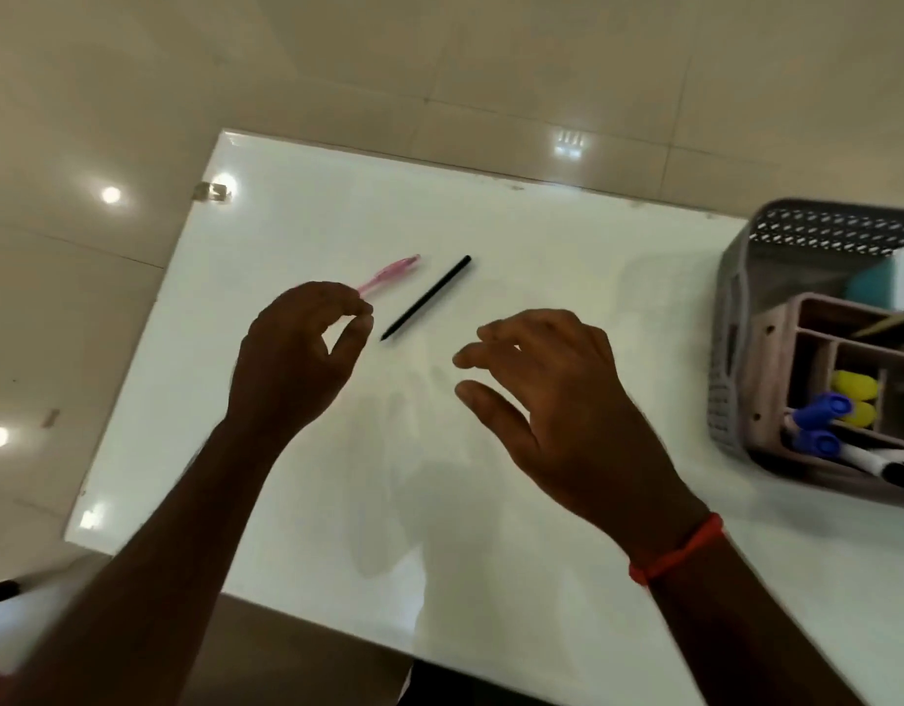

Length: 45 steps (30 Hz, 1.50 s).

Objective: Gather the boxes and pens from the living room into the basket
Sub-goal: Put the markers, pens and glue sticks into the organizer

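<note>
Thumb, forefinger of left hand [292, 359] pinch end of pink pen [391, 274]: light, stiff, probably slick; right hand [567, 400] loosely spread, empty.

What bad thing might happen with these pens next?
1. The left hand pinches the pink pen only by one end, so it may slip and drop.
2. The black pen lies loose on the shiny table; a clumsy grab by the open right hand might send it rolling.
3. The basket is off to the right and already crowded, so a tossed pen might miss.
</note>
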Available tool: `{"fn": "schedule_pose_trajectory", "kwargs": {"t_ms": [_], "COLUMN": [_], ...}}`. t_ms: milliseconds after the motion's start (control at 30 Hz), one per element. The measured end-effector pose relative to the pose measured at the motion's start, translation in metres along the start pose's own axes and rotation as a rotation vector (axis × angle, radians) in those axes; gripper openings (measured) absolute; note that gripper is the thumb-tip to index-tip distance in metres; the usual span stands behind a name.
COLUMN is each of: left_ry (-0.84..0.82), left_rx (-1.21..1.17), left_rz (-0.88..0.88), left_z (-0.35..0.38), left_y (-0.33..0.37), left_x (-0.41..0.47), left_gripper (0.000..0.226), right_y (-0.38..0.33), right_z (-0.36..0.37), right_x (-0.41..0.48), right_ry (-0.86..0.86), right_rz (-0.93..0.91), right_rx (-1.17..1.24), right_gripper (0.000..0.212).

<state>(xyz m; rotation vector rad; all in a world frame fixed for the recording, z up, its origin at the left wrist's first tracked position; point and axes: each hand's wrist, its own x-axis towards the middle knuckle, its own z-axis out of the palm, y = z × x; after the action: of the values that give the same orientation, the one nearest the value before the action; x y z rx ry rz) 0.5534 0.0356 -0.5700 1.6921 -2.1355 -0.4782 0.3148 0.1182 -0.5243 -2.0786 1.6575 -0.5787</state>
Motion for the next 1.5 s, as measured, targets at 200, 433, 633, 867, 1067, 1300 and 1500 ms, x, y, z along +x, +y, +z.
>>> {"fn": "schedule_pose_trajectory", "kwargs": {"t_ms": [200,433,633,867,1067,1300,1500], "left_ry": [-0.273,-0.330,-0.224,-0.146,0.003,0.238,0.283], "left_rx": [0.070,0.088,0.064,0.028,-0.121,-0.331,-0.358], "left_rz": [-0.060,-0.080,-0.222,-0.304,-0.174,0.007,0.118], "left_z": [-0.004,0.002,0.013,0.020,0.011,-0.001,0.001], "left_y": [-0.057,-0.094,-0.098,-0.083,-0.057,-0.006,0.049], "left_x": [0.018,0.019,0.016,0.018,0.016,0.002,-0.002], "left_gripper": [0.040,0.044,0.032,0.012,0.008,0.005,0.003], "right_y": [-0.014,-0.007,-0.005,-0.005,-0.003,0.005,0.025], "right_z": [0.063,0.140,0.147,0.117,0.091,0.052,0.009], "right_x": [0.064,0.091,0.065,0.021,-0.002,-0.017,-0.034], "right_ry": [-0.060,-0.217,-0.097,-0.031,0.081,0.277,0.333], "right_rz": [0.166,0.173,0.174,0.156,0.249,0.305,0.254], "right_rx": [-0.125,-0.301,-0.393,-0.278,0.102,0.346,0.375], "right_gripper": [0.034,0.047,0.028,0.011,0.013,0.014,0.041]}}
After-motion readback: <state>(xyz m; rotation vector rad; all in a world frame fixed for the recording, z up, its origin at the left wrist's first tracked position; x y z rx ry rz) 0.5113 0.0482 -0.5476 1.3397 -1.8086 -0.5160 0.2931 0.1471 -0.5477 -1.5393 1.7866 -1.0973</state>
